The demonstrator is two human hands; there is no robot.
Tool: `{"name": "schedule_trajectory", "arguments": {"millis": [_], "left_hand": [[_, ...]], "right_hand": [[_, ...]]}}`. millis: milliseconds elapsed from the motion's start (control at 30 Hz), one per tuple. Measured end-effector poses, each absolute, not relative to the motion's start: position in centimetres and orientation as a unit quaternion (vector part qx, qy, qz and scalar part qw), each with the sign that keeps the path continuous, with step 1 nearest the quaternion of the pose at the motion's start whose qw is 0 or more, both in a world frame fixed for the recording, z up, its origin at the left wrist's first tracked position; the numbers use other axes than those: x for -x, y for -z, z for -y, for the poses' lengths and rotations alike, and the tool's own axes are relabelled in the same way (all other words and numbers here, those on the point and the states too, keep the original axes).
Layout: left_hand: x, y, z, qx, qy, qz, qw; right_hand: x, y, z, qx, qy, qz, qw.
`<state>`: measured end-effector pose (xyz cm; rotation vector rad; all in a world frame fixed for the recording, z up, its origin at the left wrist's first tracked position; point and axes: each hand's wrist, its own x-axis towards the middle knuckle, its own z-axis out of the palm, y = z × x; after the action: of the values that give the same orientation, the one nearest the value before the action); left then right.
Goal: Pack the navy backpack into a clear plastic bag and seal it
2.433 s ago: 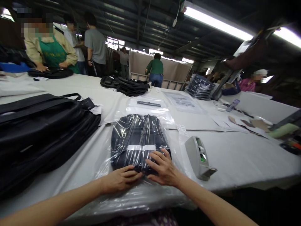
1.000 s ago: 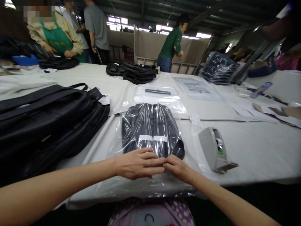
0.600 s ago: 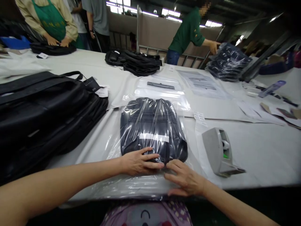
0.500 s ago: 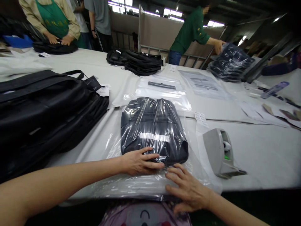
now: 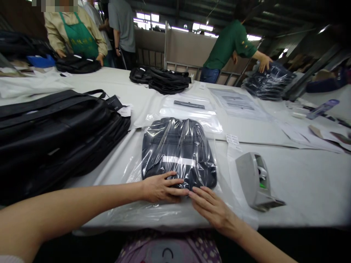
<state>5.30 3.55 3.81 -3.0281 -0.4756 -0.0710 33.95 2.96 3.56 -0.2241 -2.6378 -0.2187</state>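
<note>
A black backpack (image 5: pixel 175 140) lies flat inside a clear plastic bag (image 5: pixel 142 215) on the white table, a white strip showing across it. My left hand (image 5: pixel 163 187) rests on the near edge of the wrapped backpack, fingers stretched out over the plastic. Just to its right, my right hand (image 5: pixel 212 208) touches the plastic at the same near edge, fingers extended and fingertips close to those of the left. Loose plastic spreads from the hands toward the table's front edge.
Several black backpacks (image 5: pixel 55 135) are piled at left. A grey tape dispenser (image 5: pixel 251 180) and a label strip (image 5: pixel 233 140) stand at right. Flat plastic bags (image 5: pixel 189 106) lie behind. Across the table, one person in green (image 5: pixel 226 47) touches wrapped bags (image 5: pixel 270 82); another wears a green apron (image 5: pixel 82 40).
My right hand has moved up and inward onto the backpack's near edge, its fingers closer together. My left hand stays on the plastic. The view has tilted slightly.
</note>
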Motion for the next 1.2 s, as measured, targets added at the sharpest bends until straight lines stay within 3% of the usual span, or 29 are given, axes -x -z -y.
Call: {"name": "schedule_trajectory", "arguments": {"millis": [100,267,467,600,767,1000,1200], "left_hand": [[-5.4,-3.6,-3.5,0.986,0.027,0.158,0.055],[-5.2,-3.5,-3.2,0.981,0.075,0.132,0.117],[-3.6,-3.5,-2.1,0.979,0.104,0.094,0.149],[-3.2,-5.0,-0.4,0.984,0.032,0.170,0.035],[-4.0,-7.1,3.3,0.913,0.107,0.351,-0.180],[-3.4,-3.3,4.2,0.877,0.246,0.395,-0.122],[-4.3,-3.5,3.7,0.791,0.308,0.495,-0.186]], "right_hand": [[-33.4,-2.8,-4.6,0.070,0.018,0.961,0.266],[-32.7,-0.5,-5.7,0.084,-0.059,0.916,0.387],[-32.6,-0.1,-5.6,0.117,-0.080,0.894,0.426],[-32.6,-0.1,-5.7,0.130,-0.088,0.888,0.431],[-32.5,0.2,-5.5,0.173,-0.116,0.877,0.433],[-32.7,0.7,-5.3,0.217,-0.165,0.870,0.411],[-32.8,0.3,-5.8,0.251,-0.215,0.841,0.429]]}}
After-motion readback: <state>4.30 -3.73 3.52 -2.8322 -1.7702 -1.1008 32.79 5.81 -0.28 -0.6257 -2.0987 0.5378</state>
